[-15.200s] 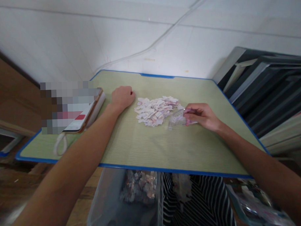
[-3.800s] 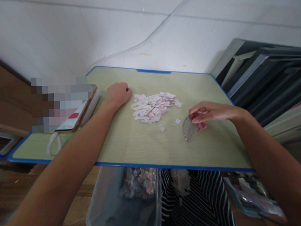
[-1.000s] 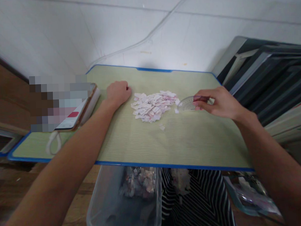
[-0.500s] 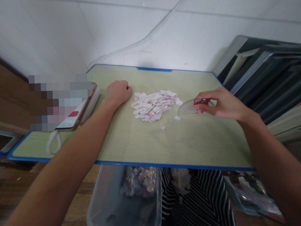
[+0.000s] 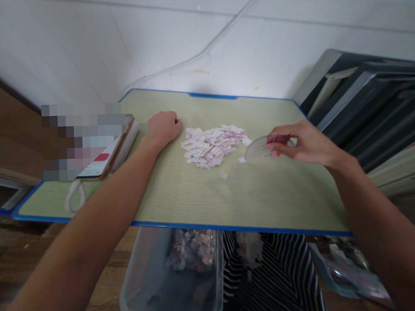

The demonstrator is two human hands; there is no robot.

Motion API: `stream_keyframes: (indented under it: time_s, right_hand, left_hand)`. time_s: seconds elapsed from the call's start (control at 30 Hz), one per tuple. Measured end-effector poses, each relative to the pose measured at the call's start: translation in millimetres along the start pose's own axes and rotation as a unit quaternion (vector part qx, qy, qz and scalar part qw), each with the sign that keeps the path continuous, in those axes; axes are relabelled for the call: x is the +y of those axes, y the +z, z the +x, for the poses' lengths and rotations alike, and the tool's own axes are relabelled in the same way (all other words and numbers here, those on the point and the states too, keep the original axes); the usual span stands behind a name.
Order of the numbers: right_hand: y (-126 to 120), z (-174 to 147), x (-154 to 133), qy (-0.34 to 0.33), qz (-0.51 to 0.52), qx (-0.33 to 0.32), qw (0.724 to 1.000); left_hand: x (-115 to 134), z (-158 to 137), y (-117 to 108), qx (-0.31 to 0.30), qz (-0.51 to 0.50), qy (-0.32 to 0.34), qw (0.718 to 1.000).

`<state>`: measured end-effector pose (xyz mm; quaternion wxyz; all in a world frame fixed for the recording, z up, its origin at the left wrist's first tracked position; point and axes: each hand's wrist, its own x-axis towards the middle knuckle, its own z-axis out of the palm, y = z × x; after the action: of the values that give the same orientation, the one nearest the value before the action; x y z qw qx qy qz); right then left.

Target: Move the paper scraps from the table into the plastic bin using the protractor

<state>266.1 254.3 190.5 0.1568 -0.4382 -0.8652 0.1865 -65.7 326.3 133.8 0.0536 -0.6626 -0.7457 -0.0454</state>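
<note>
A heap of small white and pinkish paper slips lies in the middle of the pale green table. My right hand pinches a clear plastic protractor between thumb and fingers, to the right of the heap. The protractor's curved edge touches or nearly touches a single loose slip. Another stray slip lies below the heap. Left of the heap, my left hand rests on the table with its fingers curled under. What those fingers hold, if anything, is hidden.
A phone leans on a box at the left, partly pixelated, with a white strap loop below. Dark flat panels stand at the right. Under the table's front edge is a clear plastic bin holding bagged bits.
The protractor has tilted slightly and shifted a little left. The loose slip at its edge has slid slightly left and towards the heap. My left hand stays put.
</note>
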Motion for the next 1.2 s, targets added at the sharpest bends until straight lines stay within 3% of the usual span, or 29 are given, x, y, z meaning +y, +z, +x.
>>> stream_keyframes:
  time_s: [0.1, 0.23, 0.47, 0.63, 0.8, 1.07, 1.2]
  right_hand:
    - [1, 0, 1, 0.006, -0.041, 0.052, 0.998]
    - [2, 1, -2, 0.008, 0.007, 0.025, 1.000]
    - [12, 6, -6, 0.046, 0.031, 0.105, 0.993]
    - [14, 7, -3, 0.056, 0.071, 0.066, 0.994]
    - [7, 5, -4, 0.061, 0.160, 0.103, 0.980]
    - [4, 3, -1, 0.052, 0.160, 0.007, 0.986]
    - [5, 3, 0, 0.043, 0.069, 0.046, 0.996]
  left_hand:
    - [0, -1, 0, 0.001, -0.004, -0.001, 1.000]
    - [0, -1, 0, 0.000, -0.006, -0.001, 1.000]
    - [0, -1, -1, -0.002, -0.008, 0.002, 1.000]
    - [0, -1, -2, -0.004, -0.013, -0.004, 1.000]
    - [0, -1, -1, -0.006, -0.013, -0.004, 1.000]
    - [1, -1, -1, -0.004, 0.000, -0.001, 1.000]
    - [0, 0, 0, -0.002, 0.002, 0.000, 1.000]
